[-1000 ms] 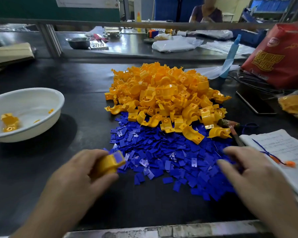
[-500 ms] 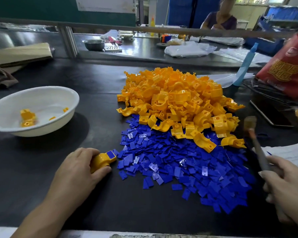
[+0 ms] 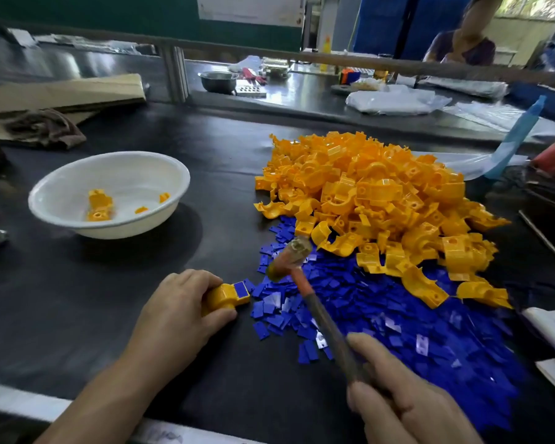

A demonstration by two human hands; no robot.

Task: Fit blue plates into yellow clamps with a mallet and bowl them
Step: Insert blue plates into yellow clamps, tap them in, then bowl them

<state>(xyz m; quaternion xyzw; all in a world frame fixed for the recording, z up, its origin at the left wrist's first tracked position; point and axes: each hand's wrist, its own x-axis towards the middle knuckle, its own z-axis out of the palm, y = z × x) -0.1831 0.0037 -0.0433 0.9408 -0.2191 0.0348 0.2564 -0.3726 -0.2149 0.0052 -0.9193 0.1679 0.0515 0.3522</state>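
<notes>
Head view: the left hand (image 3: 180,302) gripped a yellow clamp (image 3: 221,296) against the table, a blue plate (image 3: 241,290) sitting at its end. The right hand (image 3: 407,408) was curled round the mallet (image 3: 305,288), its head raised nearby (blurred). This looked like the tapping step. The next move called for a square strike, then the bowl (image 3: 125,230).

A single wide-angle view looks from the person's head forward and down across the dark surface (image 3: 77,315). It sits close enough that the left hand (image 3: 180,312) and right hand (image 3: 407,408) loom large along the bottom edge. Straight lines bow toward the frame's edges, and the upper band reaches over a rail (image 3: 398,64) to a second surface (image 3: 302,97) and a person (image 3: 465,43) at upper right.
</notes>
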